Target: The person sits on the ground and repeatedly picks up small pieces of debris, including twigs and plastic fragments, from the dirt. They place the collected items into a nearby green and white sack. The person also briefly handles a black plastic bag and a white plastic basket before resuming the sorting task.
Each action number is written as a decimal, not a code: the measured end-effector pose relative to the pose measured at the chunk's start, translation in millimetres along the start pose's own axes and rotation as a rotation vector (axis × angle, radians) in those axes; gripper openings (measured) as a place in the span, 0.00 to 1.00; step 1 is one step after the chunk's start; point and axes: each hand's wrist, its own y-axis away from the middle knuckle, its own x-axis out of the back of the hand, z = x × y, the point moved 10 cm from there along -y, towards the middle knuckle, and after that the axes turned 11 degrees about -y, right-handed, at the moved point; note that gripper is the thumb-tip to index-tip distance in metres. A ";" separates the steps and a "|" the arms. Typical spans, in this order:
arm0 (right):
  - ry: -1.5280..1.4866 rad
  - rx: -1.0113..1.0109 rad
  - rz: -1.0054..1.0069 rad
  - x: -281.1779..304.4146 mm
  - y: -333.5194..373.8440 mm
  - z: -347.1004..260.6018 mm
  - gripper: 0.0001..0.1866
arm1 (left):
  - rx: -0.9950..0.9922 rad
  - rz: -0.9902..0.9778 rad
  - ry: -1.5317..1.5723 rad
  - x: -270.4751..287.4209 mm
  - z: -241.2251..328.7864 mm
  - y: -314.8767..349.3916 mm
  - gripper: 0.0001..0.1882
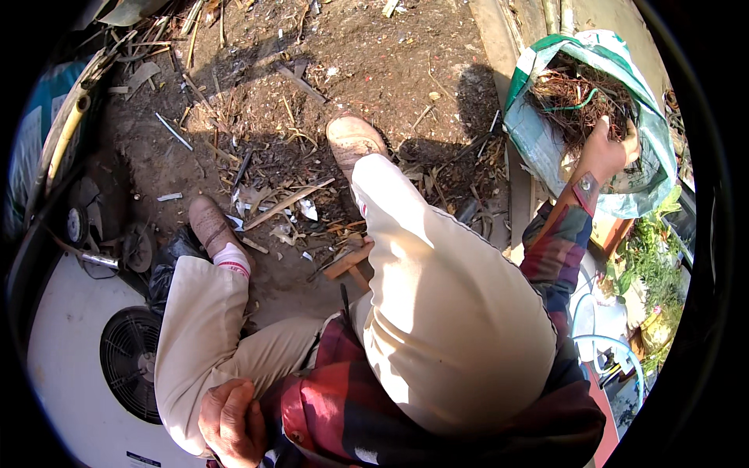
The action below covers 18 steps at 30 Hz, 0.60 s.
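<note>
Overlapping brown strands (573, 86) in sack (660, 162), right fingers (602, 131) part-hidden; left fingers (233, 412) curled; cannot tell either grip.

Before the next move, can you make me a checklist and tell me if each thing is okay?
1. Sack mouth open: ok, it gapes wide and shows a brown, stringy tangle inside.
2. Right hand at the sack's mouth: ok, it is there beside the tangle.
3. Right hand's grip on something: cannot tell, part of the fingers is hidden.
4. Left hand empty: cannot tell, it is curled near the lap and its palm is hidden.
5. Ground clear around the shoes: not ok, sticks and scraps lie about.
</note>
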 end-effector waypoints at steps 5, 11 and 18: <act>-0.836 0.101 -0.378 -19.9 58.8 -136.2 0.13 | 0.031 -0.030 -0.021 -3.7 1.2 -3.2 0.15; -0.860 -0.109 -0.937 -147.9 185.0 -180.2 0.10 | 0.045 -0.032 -0.014 -3.5 -1.5 -8.9 0.13; -0.746 -0.252 -1.023 -243.6 231.0 -131.2 0.16 | 0.081 -0.037 -0.003 -3.3 -7.6 -7.4 0.09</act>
